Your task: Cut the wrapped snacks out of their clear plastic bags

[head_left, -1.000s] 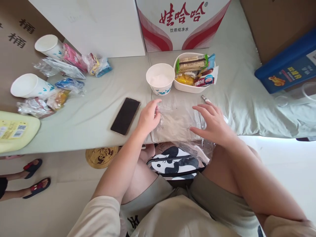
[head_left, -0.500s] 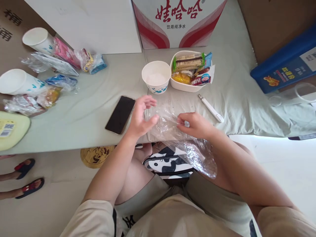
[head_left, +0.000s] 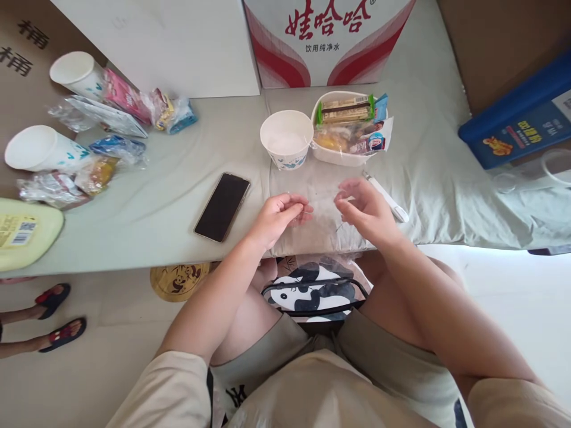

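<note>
Head view: left hand [head_left: 284, 219] is pinching clear film [head_left: 323, 203], right hand [head_left: 368, 209] is showing loosely curled fingers, hold unclear, any rough tug risking a toppled bowl [head_left: 285, 161].

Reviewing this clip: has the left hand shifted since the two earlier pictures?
Yes. Judged against the smartphone lying on the tablecloth, the left hand has moved rightward, farther from the phone.

clear plastic film [head_left: 320, 193], thin, see-thru, edges hard 2 see, btwn hands [head_left: 280, 219]
</note>
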`<state>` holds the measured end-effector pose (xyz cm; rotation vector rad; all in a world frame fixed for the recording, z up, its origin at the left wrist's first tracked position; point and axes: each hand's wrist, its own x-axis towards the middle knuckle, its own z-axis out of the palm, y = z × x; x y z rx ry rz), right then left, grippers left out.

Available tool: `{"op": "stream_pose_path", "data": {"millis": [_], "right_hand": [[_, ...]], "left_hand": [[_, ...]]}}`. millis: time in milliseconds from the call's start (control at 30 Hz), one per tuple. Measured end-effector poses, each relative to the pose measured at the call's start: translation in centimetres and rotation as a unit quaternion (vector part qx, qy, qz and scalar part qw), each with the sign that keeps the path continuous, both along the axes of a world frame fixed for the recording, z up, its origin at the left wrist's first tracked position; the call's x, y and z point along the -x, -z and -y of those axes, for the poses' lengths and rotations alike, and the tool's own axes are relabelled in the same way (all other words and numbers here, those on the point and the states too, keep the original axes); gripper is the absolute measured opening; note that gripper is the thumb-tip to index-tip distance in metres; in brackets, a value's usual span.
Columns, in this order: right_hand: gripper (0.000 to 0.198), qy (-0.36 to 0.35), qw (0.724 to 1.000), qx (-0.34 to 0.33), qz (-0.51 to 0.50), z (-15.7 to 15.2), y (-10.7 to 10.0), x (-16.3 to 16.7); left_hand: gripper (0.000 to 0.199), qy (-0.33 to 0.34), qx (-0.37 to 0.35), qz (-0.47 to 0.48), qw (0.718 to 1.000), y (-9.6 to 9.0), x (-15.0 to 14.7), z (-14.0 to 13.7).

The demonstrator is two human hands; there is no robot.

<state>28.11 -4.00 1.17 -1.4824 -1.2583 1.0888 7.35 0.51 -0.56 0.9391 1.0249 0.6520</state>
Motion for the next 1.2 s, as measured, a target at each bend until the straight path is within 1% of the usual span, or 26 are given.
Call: {"op": "stream_pose_path", "data": {"millis": [33,100,167,233,333,400,467,567,633,700,733,767,833,900,933,1033,1133,1200], "right_hand": [[0.029,-0.018,1.000,0.014,-0.008,0.0,0.2,-0.1],[0.030,-0.043,0.999,0.030,-0.010,-0.1,0.6,-0.2],[0.030,-0.045,0.999,0.028,-0.010,0.0,0.8,-0.1],[0.031,-0.034,0.999,0.020,-0.010,0.1,0.9,0.0],[0.024,0.002,0.998,-0.031,-0.051,0.3,1.0,0.0],[0.014,0.023,0.990,-0.076,-0.112,0.5,1.1,0.0],[0.005,0.030,0.980,-0.092,-0.174,0.6,1.3,-0.2],[0.019,0.023,0.970,-0.071,-0.230,0.6,1.3,-0.6],[0.019,0.022,0.969,-0.045,-0.240,0.5,1.3,-0.9],[0.015,0.031,0.969,-0.007,-0.243,0.2,1.5,-1.1],[0.019,0.037,0.969,0.013,-0.245,0.1,1.7,-1.2],[0.028,0.042,0.968,0.028,-0.246,0.0,1.9,-1.2],[0.050,0.048,0.970,0.046,-0.233,-0.1,2.4,-1.1],[0.071,0.041,0.978,0.052,-0.196,-0.1,2.9,-0.8],[0.078,0.033,0.983,0.055,-0.174,0.0,3.0,-0.7],[0.087,-0.002,0.989,0.069,-0.128,0.0,3.2,-0.6],[0.093,-0.027,0.990,0.074,-0.119,0.1,3.4,-0.8],[0.095,-0.042,0.990,0.075,-0.111,0.1,3.7,-1.2]], "left_hand": [[0.016,-0.005,-0.014,-0.006,1.000,0.0,0.1,-0.2],[0.020,0.005,-0.038,-0.024,0.999,0.1,0.2,-0.6],[0.023,0.030,-0.057,-0.048,0.997,0.1,0.4,-0.9],[0.023,0.046,-0.065,-0.049,0.996,0.2,0.6,-1.1],[0.025,0.038,-0.047,0.012,0.998,0.0,0.8,-1.3],[0.023,0.020,-0.021,0.057,0.998,-0.2,0.9,-1.3],[0.020,0.006,0.001,0.098,0.995,-0.4,1.0,-1.4],[0.018,-0.003,0.014,0.141,0.990,-0.6,1.0,-1.5],[0.013,-0.016,0.006,0.148,0.989,-0.5,1.0,-1.7],[0.014,-0.034,-0.017,0.152,0.988,-0.2,0.9,-1.9],[0.018,-0.041,-0.031,0.152,0.987,0.0,0.9,-2.1],[0.022,-0.047,-0.045,0.151,0.986,0.2,0.9,-2.2],[0.027,-0.056,-0.067,0.137,0.987,0.4,1.0,-2.3],[0.026,-0.058,-0.083,0.117,0.988,0.5,1.1,-2.4],[0.025,-0.055,-0.089,0.108,0.989,0.5,1.1,-2.4],[0.025,-0.053,-0.105,0.087,0.989,0.5,1.3,-2.3],[0.026,-0.055,-0.124,0.064,0.989,0.8,1.5,-2.4],[0.024,-0.050,-0.142,0.027,0.988,1.3,1.7,-2.5]]}}
